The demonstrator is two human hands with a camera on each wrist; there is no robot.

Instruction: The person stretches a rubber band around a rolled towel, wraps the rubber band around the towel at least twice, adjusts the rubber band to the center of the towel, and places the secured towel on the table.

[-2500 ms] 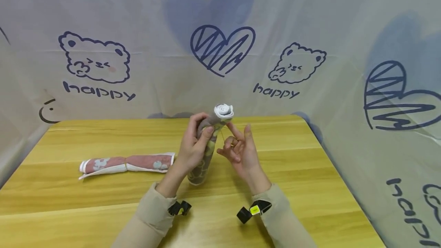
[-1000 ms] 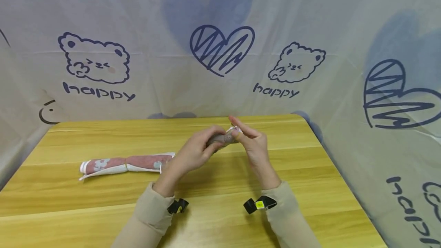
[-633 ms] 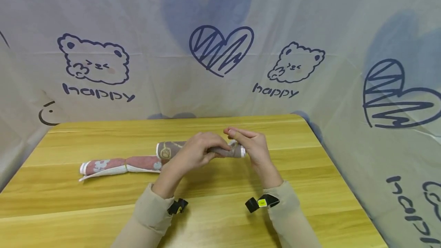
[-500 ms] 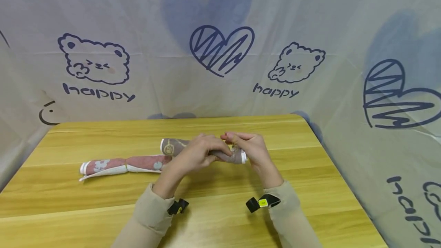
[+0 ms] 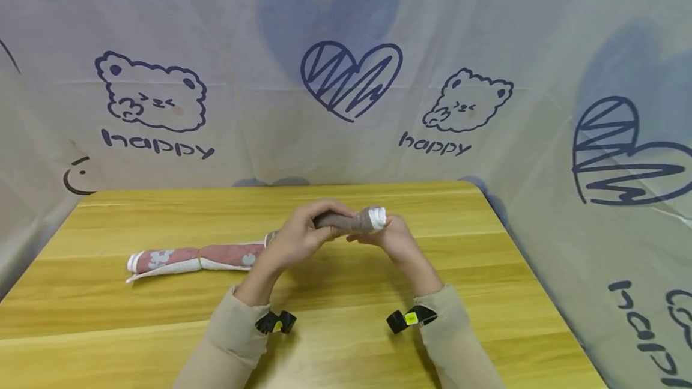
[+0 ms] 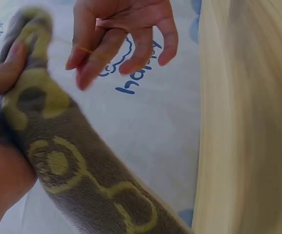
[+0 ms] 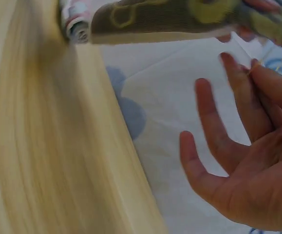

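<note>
My left hand [image 5: 303,236] grips a rolled brown towel [image 5: 337,221] with a yellow pattern, thumb and fingers wrapped round it near its white end. The towel is held above the table. Beside that end, my right hand [image 5: 397,242] is partly hidden behind the roll in the head view. In the right wrist view its thumb and index finger pinch a thin yellow rubber band, while the other fingers are spread. The rubber band [image 6: 84,49] stretches from the towel to these fingers in the left wrist view.
A pink rolled towel [image 5: 227,255] with pale flowers lies on the wooden table [image 5: 459,341] at the left, a thin band round its middle. A white printed cloth [image 5: 259,137] hangs behind the table.
The brown towel was first held steeply, then lowered level; its white end has now risen. My right hand has gone from over that end to behind it.
</note>
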